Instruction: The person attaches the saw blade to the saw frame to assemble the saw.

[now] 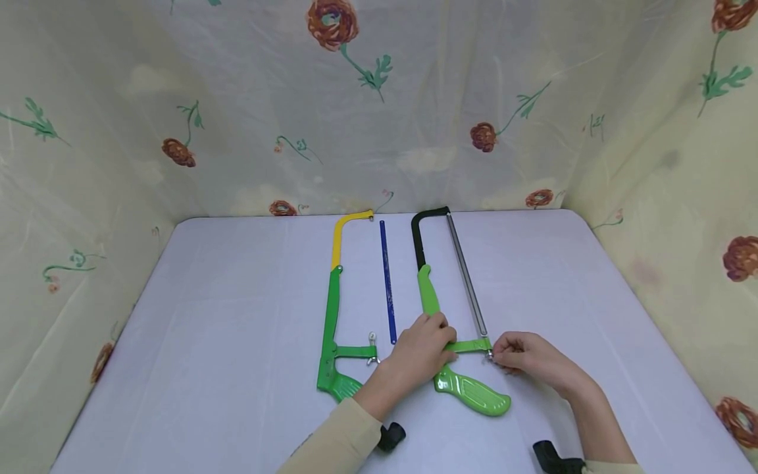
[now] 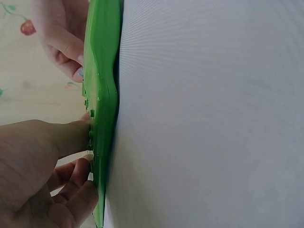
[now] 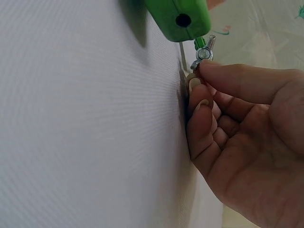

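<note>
Floral-printed cloth [image 1: 414,99] walled off 3 sides of a pale lilac table [image 1: 225,342], where 2 hacksaws lay side by side, handles toward the person. 1 loose blue blade [image 1: 387,282] sat between them, touching neither.

On the person's left lay the yellow-and-green hacksaw [image 1: 333,309], its frame without a blade, a small wing nut [image 1: 372,338] at the handle end. It rested well clear of both hands, though the left forearm crossed just beside its handle.

On the person's right lay the black-and-green hacksaw [image 1: 435,299], fitted with 1 grey blade [image 1: 468,276]. The left hand [image 1: 417,355] pressed down on its green frame above the grip, fingers curled over the crossbar; the left wrist view showed the fingers against the green plastic edge. The right hand [image 1: 530,359] pinched the silver wing nut [image 3: 203,53] at the blade's near end, thumb and forefinger closed on it, the remaining fingers curled against the tabletop. Its light-green handle [image 1: 474,392] pointed toward the person, between the 2 forearms.

2 black wrist mounts [image 1: 391,436] showed at the bottom edge, 1 on each arm.
</note>
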A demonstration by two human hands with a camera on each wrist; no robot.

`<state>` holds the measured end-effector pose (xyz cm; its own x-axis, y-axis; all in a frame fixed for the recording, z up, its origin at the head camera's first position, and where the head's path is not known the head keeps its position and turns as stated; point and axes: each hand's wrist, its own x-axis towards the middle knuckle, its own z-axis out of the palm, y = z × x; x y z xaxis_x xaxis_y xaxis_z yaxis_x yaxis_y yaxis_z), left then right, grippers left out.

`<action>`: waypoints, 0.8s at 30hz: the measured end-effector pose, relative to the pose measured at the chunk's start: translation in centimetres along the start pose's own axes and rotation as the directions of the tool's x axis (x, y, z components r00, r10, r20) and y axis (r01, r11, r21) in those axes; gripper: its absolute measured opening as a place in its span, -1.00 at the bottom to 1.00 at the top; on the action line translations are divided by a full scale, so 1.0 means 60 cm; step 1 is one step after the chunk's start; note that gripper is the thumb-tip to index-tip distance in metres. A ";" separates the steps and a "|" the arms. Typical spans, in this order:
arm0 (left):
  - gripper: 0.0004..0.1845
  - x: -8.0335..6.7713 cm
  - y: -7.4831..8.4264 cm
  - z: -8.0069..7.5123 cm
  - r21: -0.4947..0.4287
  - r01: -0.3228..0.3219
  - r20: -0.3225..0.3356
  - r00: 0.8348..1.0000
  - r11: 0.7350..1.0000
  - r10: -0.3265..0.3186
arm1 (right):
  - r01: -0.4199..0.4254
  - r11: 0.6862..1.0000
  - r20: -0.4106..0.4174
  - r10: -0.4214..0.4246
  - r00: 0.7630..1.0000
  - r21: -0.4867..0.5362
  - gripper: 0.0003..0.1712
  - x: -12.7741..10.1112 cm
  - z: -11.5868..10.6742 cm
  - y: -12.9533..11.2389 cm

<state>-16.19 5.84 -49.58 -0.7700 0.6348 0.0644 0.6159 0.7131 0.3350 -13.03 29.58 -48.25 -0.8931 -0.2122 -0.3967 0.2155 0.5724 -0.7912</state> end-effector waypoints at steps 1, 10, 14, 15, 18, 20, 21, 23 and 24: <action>-0.73 0.000 0.000 0.000 0.000 0.000 0.000 1.000 1.000 0.000 | 0.000 1.000 -0.004 0.000 1.000 -0.007 -0.75 0.000 0.000 0.001; -0.74 0.000 -0.001 0.002 0.001 -0.001 -0.005 1.000 1.000 0.001 | 0.007 0.999 -0.003 -0.007 1.000 -0.052 -0.77 -0.003 0.001 -0.001; -0.73 0.000 -0.001 0.002 0.004 -0.002 -0.008 1.000 1.000 0.002 | 0.012 0.997 0.009 -0.012 1.000 -0.073 -0.72 -0.006 0.000 -0.004; -0.73 0.000 -0.001 0.002 0.005 -0.002 -0.007 1.000 1.000 0.002 | 0.009 0.997 0.011 -0.009 1.000 -0.074 -0.71 -0.006 0.000 -0.005; -0.73 0.000 0.000 0.002 0.006 0.001 -0.004 1.000 1.000 -0.001 | -0.006 0.997 0.007 0.006 1.000 -0.079 -0.69 -0.006 0.000 -0.009; -0.73 0.000 0.000 0.002 0.009 0.004 -0.001 1.000 1.000 -0.004 | -0.020 0.996 0.001 0.020 1.000 -0.090 -0.68 -0.005 0.000 -0.010; -0.73 0.000 0.000 0.002 0.011 0.005 0.000 1.000 1.000 -0.005 | -0.023 0.995 -0.001 0.023 1.000 -0.096 -0.67 -0.005 0.000 -0.010; -0.72 0.000 0.000 0.002 0.012 0.005 0.000 1.000 1.000 -0.005 | -0.029 0.994 -0.006 0.029 1.000 -0.107 -0.66 -0.004 0.000 -0.010; -0.72 0.000 0.000 0.002 0.012 0.004 0.000 1.000 1.000 -0.004 | -0.030 0.994 -0.005 0.030 1.000 -0.109 -0.65 -0.004 -0.001 -0.009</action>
<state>-16.19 5.89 -49.71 -0.7721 0.6323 0.0631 0.6150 0.7187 0.3244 -12.93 29.36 -47.71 -0.8880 -0.1913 -0.4180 0.1978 0.6617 -0.7232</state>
